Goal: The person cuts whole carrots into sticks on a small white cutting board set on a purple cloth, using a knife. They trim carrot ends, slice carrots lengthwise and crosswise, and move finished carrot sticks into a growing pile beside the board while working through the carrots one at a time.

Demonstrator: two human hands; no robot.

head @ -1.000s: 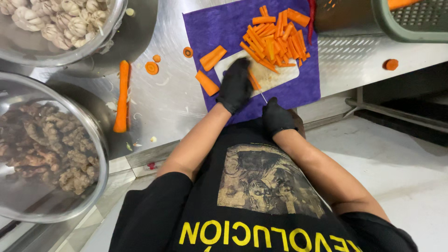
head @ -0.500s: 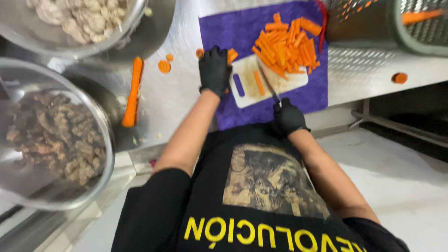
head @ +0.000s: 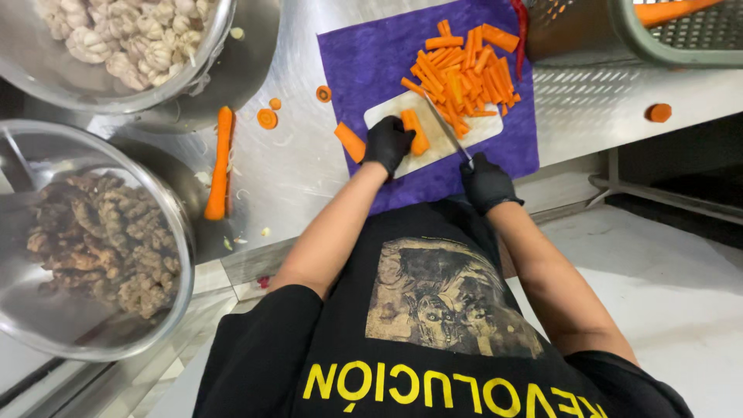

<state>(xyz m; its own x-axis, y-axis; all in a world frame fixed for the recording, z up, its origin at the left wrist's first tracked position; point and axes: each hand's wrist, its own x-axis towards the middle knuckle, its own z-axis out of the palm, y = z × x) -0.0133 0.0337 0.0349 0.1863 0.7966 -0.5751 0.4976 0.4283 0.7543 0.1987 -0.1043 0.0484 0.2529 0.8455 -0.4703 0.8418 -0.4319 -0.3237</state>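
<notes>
On the steel bench (head: 309, 166), a small white cutting board (head: 457, 135) lies on a purple mat (head: 371, 62). At the board's 9 o'clock edge the black-gloved left hand (head: 387, 143) presses down on a carrot piece (head: 416, 131), its grip closed on that piece. At the board's 5 o'clock corner the gloved right hand (head: 485, 182) has its grip closed around the handle of a knife (head: 447, 128), whose blade runs up across the board just beside the held piece. Cut carrot sticks (head: 464, 73) are heaped at 12 o'clock of the board. Another carrot chunk (head: 350, 142) lies on the mat at 9 o'clock of the left hand, and a whole carrot (head: 220, 162) lies farther out the same way, near a metal bowl (head: 85, 325) of brown food
</notes>
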